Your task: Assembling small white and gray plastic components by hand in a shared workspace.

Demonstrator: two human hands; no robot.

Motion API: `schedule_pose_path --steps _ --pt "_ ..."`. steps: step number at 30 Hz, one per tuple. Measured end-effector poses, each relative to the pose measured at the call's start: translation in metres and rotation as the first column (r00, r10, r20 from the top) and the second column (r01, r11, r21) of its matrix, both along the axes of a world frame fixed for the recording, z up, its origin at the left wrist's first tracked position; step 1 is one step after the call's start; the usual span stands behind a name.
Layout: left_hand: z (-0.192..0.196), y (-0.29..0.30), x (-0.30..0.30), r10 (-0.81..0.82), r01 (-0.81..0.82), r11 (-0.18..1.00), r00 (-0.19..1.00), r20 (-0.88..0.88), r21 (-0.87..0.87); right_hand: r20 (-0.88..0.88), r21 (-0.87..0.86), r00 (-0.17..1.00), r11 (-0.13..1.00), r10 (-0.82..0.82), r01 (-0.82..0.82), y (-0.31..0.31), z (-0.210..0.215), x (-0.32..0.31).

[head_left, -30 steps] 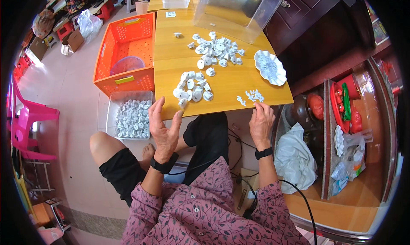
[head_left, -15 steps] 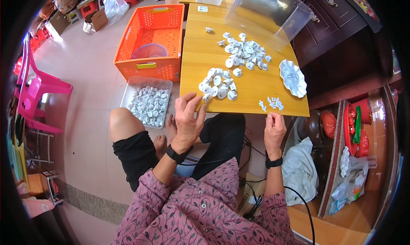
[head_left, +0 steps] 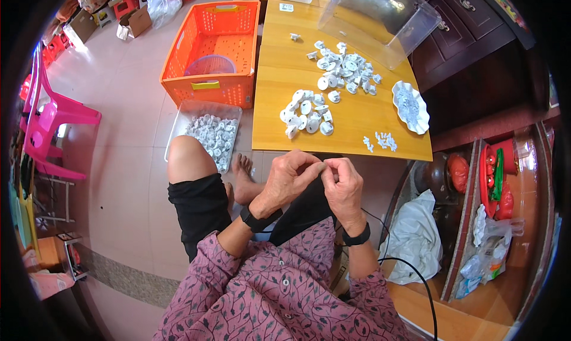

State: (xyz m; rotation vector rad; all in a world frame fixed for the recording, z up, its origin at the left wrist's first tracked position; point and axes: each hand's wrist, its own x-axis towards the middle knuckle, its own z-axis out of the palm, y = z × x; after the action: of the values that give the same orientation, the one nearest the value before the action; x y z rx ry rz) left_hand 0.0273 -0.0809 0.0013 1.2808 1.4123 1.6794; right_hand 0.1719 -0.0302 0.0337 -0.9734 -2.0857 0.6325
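Tray (head_left: 178, 119) (clear plastic, on floor) holds small white parts (head_left: 213, 135).

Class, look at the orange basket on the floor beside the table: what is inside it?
Inside the orange basket sits a small purple basket against the near wall. The rest of its floor shows bare orange mesh. Whatever the purple basket holds, and what lies under it, cannot be made out.

Orange basket (head_left: 209, 49) on the floor—pink chair (head_left: 52, 122) (left)—clear tub (head_left: 380, 16).
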Motion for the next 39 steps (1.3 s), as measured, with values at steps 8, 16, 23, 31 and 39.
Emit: schedule_pose_path --steps 8,16,23,31,39 --pt "-0.008 -0.004 -0.015 -0.11 0.151 0.974 0.967 0.229 -0.17 0.237 0.198 0.967 0.97 0.091 -0.14 -0.007 0.006 -0.011" --pt "-0.002 -0.009 -0.027 -0.247 0.332 0.925 0.897 0.367 -0.187 0.191 0.175 0.973 0.971 0.126 -0.161 -0.008 0.013 -0.018" --pt "-0.004 -0.01 -0.03 -0.222 0.345 0.919 0.852 0.474 -0.19 -0.106 -0.278 0.994 0.958 0.038 -0.066 -0.012 0.012 -0.017" --pt "-0.004 -0.01 -0.028 -0.232 0.339 0.924 0.865 0.445 -0.178 -0.066 -0.357 0.998 0.933 0.022 -0.045 -0.013 0.016 -0.017" --pt "0.002 -0.01 -0.026 -0.253 0.353 0.916 0.877 0.409 -0.192 -0.076 -0.403 0.997 0.914 0.013 -0.043 -0.01 0.007 -0.014"
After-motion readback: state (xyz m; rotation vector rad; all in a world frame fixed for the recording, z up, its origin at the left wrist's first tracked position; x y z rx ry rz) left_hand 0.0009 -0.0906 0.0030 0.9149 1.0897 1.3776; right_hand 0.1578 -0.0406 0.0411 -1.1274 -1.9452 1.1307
